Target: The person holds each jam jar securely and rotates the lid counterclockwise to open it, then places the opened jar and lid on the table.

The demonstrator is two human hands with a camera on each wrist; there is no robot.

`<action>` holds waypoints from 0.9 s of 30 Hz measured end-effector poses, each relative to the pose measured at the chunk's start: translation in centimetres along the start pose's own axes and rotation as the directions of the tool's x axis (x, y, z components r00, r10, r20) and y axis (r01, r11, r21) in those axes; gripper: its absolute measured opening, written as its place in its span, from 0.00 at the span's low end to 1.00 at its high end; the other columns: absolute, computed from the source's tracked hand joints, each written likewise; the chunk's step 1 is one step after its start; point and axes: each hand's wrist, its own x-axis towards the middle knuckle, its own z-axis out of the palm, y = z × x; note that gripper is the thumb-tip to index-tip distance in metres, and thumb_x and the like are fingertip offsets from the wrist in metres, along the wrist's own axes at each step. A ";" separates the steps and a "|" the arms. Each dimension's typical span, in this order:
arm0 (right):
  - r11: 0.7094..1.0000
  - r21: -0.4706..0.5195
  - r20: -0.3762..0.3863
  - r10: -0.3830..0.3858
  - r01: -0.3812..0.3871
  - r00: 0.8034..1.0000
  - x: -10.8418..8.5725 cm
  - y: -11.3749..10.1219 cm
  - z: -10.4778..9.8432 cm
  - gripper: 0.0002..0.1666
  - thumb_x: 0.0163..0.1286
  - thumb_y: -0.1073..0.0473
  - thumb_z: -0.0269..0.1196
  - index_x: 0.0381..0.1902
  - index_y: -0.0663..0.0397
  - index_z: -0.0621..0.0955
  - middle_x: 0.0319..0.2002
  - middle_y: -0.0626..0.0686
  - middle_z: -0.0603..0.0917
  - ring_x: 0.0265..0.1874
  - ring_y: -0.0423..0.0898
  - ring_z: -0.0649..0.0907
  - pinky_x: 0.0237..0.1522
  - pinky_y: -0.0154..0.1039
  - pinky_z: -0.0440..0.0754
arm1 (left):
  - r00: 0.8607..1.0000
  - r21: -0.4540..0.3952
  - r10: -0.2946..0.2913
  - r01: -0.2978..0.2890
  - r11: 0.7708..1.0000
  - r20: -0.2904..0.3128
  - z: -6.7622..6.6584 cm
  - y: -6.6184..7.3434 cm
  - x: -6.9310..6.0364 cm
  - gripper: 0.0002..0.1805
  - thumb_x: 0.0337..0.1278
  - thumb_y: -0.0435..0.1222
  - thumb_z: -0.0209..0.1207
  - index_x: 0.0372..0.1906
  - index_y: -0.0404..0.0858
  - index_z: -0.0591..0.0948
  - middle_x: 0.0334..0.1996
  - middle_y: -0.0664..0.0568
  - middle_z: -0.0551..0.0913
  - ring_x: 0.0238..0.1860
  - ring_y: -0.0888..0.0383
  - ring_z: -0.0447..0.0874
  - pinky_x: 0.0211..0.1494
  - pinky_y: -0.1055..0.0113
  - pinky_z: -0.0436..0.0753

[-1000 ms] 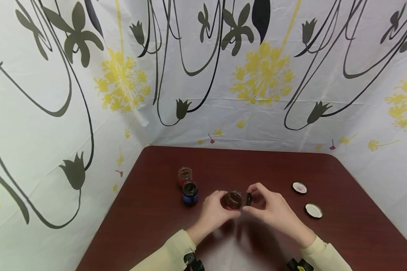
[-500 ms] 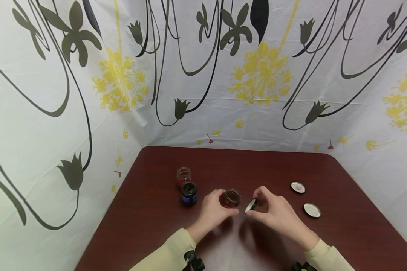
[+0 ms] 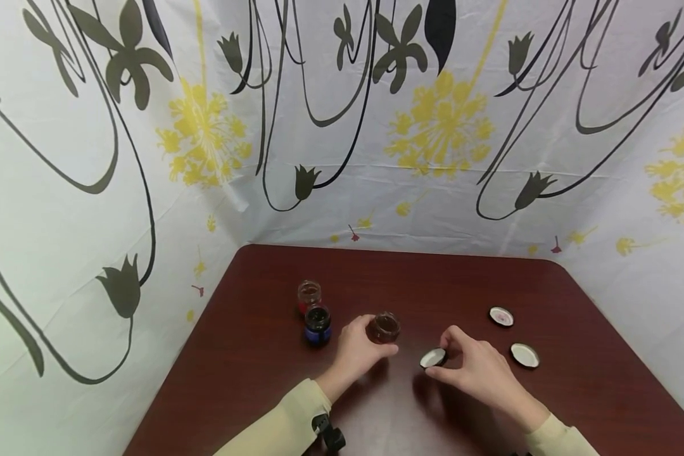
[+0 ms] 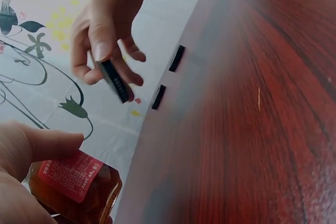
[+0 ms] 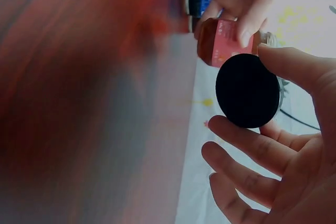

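Observation:
My left hand (image 3: 358, 347) grips a small glass jar (image 3: 385, 328) with a red label and amber-brown contents; its top is uncovered. In the left wrist view the thumb lies along the side of the jar (image 4: 79, 184), which is held off the table. To the right of it, my right hand (image 3: 480, 369) pinches a round black lid (image 3: 433, 358) between thumb and fingers, its white inner face turned up. The right wrist view shows the black outer face of the lid (image 5: 248, 91), apart from the jar (image 5: 227, 43) behind it.
Two more uncovered jars, one with a blue label (image 3: 317, 326) and one with red (image 3: 309, 296), stand close together left of my left hand. Two lids, a farther one (image 3: 501, 316) and a nearer one (image 3: 524, 355), lie white side up on the dark red table (image 3: 422, 278).
My right hand has drawn the lid away from the jar, rightward and toward me, and tilted its white inside upward. My left hand with the jar has shifted slightly left and away from me.

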 end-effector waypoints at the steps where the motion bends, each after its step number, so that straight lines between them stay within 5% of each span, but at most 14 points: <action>1: 1.000 -0.004 0.009 0.011 -0.011 1.000 -0.1 0.2 0.1 0.33 0.45 0.24 0.74 0.39 0.32 0.73 0.36 0.38 0.85 0.26 0.38 0.79 0.27 0.42 0.72 | 1.000 0.000 -0.003 0.003 1.000 0.001 0.0 -0.1 0.0 0.32 0.34 0.46 0.81 0.51 0.42 0.84 0.40 0.57 0.85 0.45 0.52 0.84 0.48 0.53 0.80; 8: 0.998 -0.048 0.026 0.051 -0.050 0.998 -1.0 1.9 0.2 0.32 0.42 0.23 0.74 0.34 0.29 0.73 0.35 0.36 0.85 0.26 0.36 0.78 0.27 0.41 0.70 | 1.000 -0.004 -0.024 0.024 1.000 0.009 0.2 -0.7 0.2 0.31 0.37 0.47 0.80 0.52 0.43 0.84 0.41 0.58 0.84 0.45 0.53 0.83 0.49 0.53 0.80; 17: 0.989 -0.136 0.023 0.063 -0.059 0.998 -2.3 4.1 0.2 0.33 0.41 0.19 0.71 0.31 0.31 0.73 0.14 0.36 0.70 0.16 0.36 0.67 0.22 0.39 0.64 | 0.999 -0.008 -0.038 0.038 0.999 -0.014 0.5 -1.1 1.0 0.31 0.37 0.46 0.80 0.51 0.43 0.84 0.40 0.58 0.84 0.43 0.55 0.83 0.47 0.55 0.80; 27: 0.975 -0.179 0.045 0.143 -0.133 0.989 -3.2 5.7 -0.2 0.34 0.43 0.18 0.68 0.30 0.33 0.72 0.19 0.38 0.72 0.20 0.40 0.71 0.24 0.42 0.64 | 0.997 -0.005 -0.046 0.046 0.999 -0.054 0.5 -1.3 2.1 0.31 0.38 0.46 0.81 0.52 0.43 0.84 0.42 0.57 0.85 0.45 0.55 0.84 0.48 0.55 0.81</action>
